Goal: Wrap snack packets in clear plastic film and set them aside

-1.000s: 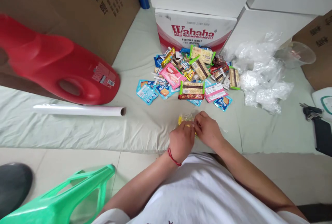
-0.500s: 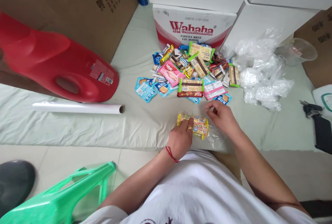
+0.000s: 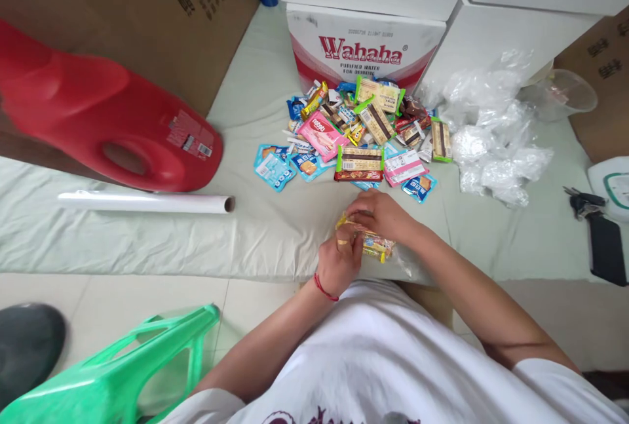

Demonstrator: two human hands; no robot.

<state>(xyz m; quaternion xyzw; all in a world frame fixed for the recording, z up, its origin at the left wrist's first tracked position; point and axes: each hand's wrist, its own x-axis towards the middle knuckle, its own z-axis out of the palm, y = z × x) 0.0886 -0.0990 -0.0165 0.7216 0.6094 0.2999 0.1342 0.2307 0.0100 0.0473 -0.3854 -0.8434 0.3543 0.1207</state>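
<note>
In front of my body lies a clear plastic bag of yellow-wrapped snacks [image 3: 377,245], its loose film trailing to the right. My left hand [image 3: 339,263] is closed at the bag's left side, thumb and fingers pressed together. Across the bag's far side reaches my right hand [image 3: 382,213], its fingers bent down against it beside the left fingertips; the exact pinch point is hidden. Beyond both hands is a heap of wrapped biscuits and wafers, including a pink nabati packet [image 3: 322,135], a green-ended biscuit pack [image 3: 360,159] and a blue cracker packet [image 3: 419,187].
Behind the heap stands a Wahaha carton [image 3: 366,44]. Several clear plastic bundles [image 3: 486,142] lie right, near a clear tub [image 3: 560,95], keys and a black phone [image 3: 608,249]. At left are a red jug [image 3: 113,122], a white roll [image 3: 147,202] and a green stool [image 3: 108,371].
My right hand has moved left from beside the heap onto the snack bag. My left fingers, flat on the bag before, are now bent and pinched together.
</note>
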